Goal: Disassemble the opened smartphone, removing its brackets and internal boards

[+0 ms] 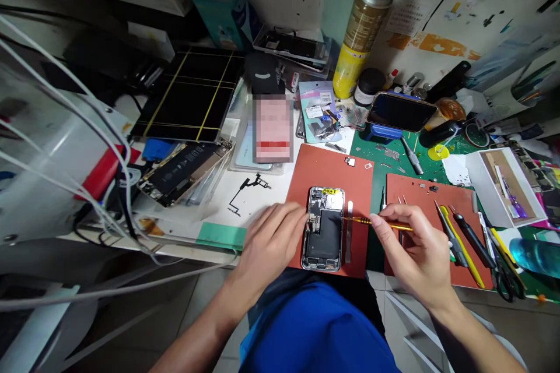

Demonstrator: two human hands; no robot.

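An opened phone (324,228) lies face down on a red-brown mat (332,172), its black battery and circuit board showing. My left hand (269,245) rests on the phone's left edge, fingers curled against the frame. My right hand (411,247) pinches a thin yellow-handled screwdriver (378,222) whose tip points left at the phone's right side.
A second red mat (426,192) on the right carries tweezers, screwdrivers and scissors (503,268). Behind stand a spray can (361,29), a phone on a blue stand (400,112) and another dismantled phone (179,172). White cables (87,128) hang at left. A white box (503,186) sits right.
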